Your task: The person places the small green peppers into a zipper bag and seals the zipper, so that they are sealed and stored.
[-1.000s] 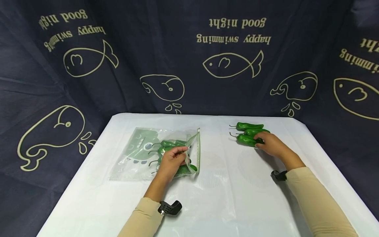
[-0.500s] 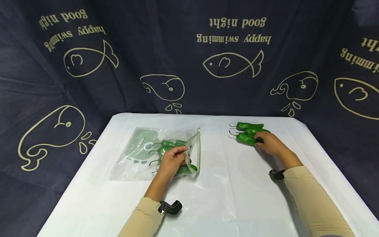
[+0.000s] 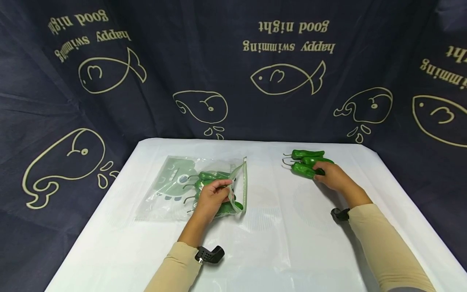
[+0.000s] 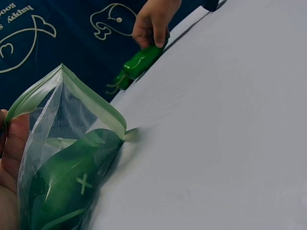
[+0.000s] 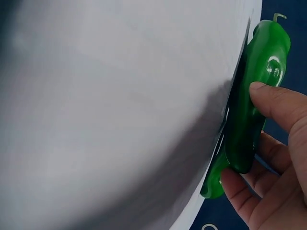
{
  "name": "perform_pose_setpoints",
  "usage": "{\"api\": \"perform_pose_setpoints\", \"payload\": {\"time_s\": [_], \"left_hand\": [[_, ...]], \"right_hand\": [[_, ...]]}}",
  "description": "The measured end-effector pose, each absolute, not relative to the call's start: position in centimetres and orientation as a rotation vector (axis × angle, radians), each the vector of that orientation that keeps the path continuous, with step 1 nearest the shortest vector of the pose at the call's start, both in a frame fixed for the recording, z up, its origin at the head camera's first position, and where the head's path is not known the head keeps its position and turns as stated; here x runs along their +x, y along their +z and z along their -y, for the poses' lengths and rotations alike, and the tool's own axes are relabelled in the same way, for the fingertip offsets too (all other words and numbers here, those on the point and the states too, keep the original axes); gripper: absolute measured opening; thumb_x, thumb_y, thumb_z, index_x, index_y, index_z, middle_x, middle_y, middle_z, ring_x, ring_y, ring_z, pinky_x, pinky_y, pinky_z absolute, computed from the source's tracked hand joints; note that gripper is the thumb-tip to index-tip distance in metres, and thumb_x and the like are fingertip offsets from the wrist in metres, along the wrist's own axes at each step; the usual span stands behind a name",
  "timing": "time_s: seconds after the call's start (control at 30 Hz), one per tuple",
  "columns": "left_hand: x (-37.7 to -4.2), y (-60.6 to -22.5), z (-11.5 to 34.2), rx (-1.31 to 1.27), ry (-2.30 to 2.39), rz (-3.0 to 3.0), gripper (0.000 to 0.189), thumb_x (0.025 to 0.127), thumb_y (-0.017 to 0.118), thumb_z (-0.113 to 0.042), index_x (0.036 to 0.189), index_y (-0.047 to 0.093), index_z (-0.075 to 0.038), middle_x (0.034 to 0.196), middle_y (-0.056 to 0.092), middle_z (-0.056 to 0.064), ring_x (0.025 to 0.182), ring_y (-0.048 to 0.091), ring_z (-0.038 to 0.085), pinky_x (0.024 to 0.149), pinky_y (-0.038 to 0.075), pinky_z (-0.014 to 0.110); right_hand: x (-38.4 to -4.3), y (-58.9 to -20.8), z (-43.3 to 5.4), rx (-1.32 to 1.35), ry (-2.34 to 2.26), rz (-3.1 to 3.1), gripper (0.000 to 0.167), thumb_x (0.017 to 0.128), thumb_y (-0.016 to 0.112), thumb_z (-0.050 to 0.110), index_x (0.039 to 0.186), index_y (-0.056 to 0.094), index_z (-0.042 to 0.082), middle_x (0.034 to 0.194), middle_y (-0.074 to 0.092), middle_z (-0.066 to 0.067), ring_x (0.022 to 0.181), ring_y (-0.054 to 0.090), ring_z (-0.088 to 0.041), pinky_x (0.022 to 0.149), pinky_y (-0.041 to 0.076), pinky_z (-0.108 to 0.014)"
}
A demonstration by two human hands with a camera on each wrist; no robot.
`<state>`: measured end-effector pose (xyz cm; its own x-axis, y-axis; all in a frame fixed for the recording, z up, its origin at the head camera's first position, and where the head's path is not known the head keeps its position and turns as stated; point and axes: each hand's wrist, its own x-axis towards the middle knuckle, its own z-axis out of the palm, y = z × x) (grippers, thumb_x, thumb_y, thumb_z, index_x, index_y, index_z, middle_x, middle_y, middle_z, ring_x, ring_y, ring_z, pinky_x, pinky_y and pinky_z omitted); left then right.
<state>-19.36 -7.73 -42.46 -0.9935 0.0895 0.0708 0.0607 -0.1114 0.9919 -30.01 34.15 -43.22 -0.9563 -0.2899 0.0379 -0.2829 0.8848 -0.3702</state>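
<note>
My left hand pinches the upper edge of a clear zip bag at its mouth, which gapes toward the right. Several green peppers lie inside the bag, their stems pointing left. In the left wrist view the bag's green zip strip stands raised in a peak. Over at the right, my right hand grips the blunt end of a green pepper. The right wrist view has the thumb on this pepper and the fingers below it. Two more peppers lie just behind it, one farthest back.
A white cloth covers the table. Behind it hangs a dark blue curtain with fish and whale drawings. Each wrist wears a black camera band, such as the left one. The bag bears a green dinosaur print.
The right hand and the front pepper have shifted very slightly back, closer to the middle pepper. The left hand and the bag have stayed in place.
</note>
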Motion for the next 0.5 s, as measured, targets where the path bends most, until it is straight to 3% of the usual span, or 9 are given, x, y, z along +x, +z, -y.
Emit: {"api": "perform_pose_setpoints", "payload": {"time_s": [0.27, 0.5], "left_hand": [[-19.4, -42.6, 7.7, 0.179, 2.324, -2.062, 0.026, 0.092, 0.058, 0.008, 0.117, 0.063, 0.015, 0.083, 0.065, 0.008, 0.076, 0.063, 0.013, 0.069, 0.057, 0.025], [-21.0, -45.3, 7.8, 0.156, 2.321, -2.083, 0.029, 0.093, 0.059, 0.005, 0.120, 0.062, 0.013, 0.080, 0.063, 0.004, 0.075, 0.062, 0.012, 0.068, 0.057, 0.025]], "right_hand": [[-29.9, -43.3, -34.3, -0.481, -0.561, -3.028, 0.035, 0.090, 0.070, 0.008, 0.122, 0.060, -0.002, 0.126, 0.057, -0.033, 0.119, 0.050, -0.053, 0.099, 0.038, -0.066], [-29.8, -43.4, -34.5, -0.490, -0.545, -3.039, 0.038, 0.093, 0.069, 0.011, 0.127, 0.059, -0.002, 0.127, 0.057, -0.033, 0.119, 0.050, -0.053, 0.099, 0.038, -0.065]]}}
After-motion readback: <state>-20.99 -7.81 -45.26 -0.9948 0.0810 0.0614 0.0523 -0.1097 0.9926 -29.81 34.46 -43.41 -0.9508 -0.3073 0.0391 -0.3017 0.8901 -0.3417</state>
